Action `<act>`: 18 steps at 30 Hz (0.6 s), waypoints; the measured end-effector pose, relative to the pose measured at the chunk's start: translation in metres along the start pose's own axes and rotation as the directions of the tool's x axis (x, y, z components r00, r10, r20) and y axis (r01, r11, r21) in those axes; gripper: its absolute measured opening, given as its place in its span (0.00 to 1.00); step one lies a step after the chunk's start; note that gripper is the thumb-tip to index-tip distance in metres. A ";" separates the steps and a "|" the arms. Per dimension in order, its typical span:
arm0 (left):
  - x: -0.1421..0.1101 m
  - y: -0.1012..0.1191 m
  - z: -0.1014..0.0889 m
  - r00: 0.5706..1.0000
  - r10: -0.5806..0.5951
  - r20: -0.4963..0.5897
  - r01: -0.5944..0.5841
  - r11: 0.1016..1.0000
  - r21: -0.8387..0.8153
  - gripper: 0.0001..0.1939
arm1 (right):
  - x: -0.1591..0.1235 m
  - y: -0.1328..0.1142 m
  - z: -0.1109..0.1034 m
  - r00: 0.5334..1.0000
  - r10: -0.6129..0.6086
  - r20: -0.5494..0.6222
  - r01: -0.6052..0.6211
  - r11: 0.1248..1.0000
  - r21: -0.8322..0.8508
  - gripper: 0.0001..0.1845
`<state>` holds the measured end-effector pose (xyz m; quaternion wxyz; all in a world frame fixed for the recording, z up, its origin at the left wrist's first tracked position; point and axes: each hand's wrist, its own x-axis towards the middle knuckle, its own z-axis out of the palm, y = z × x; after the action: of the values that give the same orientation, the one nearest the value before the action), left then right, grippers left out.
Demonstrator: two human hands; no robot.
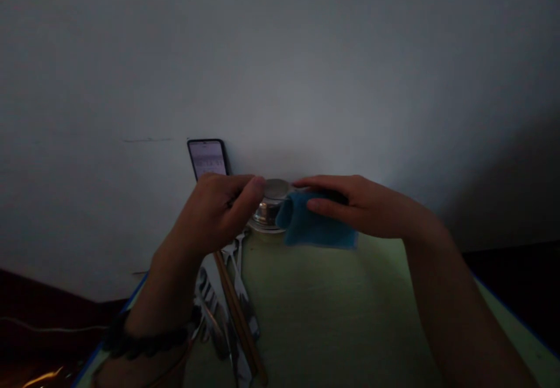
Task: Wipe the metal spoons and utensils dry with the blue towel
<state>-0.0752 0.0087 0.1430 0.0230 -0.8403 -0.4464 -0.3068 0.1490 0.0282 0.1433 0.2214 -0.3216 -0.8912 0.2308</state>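
Observation:
Near the wall, a round shiny metal bowl [268,210], seemingly bottom up, stands at the table's far end. My left hand [216,210] is closed at its left side, with the thumb by the top edge and the other fingers mostly hidden. A blue cloth [321,227] is pinched in my right hand [350,201], thumb in front. The cloth lies against the bowl's right side and hangs down towards the table. Its contact with the bowl is partly covered by my fingers.
A phone [209,157] leans on the pale wall [306,73] behind my left hand. Wooden chopsticks [240,318], several forks [210,297] and spoons [245,306] lie at the left of the green table [328,312]. The light is dim.

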 end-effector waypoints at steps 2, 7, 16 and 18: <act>0.000 0.000 0.000 1.000 0.005 -0.006 -0.005 1.000 0.005 0.23 | 0.000 0.002 -0.001 0.998 0.058 0.000 -0.058 0.996 -0.068 0.22; 0.003 0.004 -0.002 0.999 0.042 -0.004 -0.042 0.998 -0.041 0.23 | 0.003 -0.003 -0.001 0.995 0.076 0.060 -0.068 0.990 -0.127 0.21; 0.007 0.007 -0.003 0.993 0.094 0.076 -0.087 0.992 -0.093 0.21 | 0.009 -0.016 0.004 0.991 -0.049 0.128 0.058 0.996 -0.061 0.16; 0.002 -0.001 -0.003 0.998 0.028 0.060 -0.019 0.991 -0.133 0.22 | 0.006 -0.009 0.000 0.990 -0.011 0.141 0.018 0.999 -0.049 0.17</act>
<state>-0.0765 0.0099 0.1466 -0.0432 -0.8542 -0.4156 -0.3094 0.1409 0.0258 0.1496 0.1513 -0.3035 -0.9125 0.2287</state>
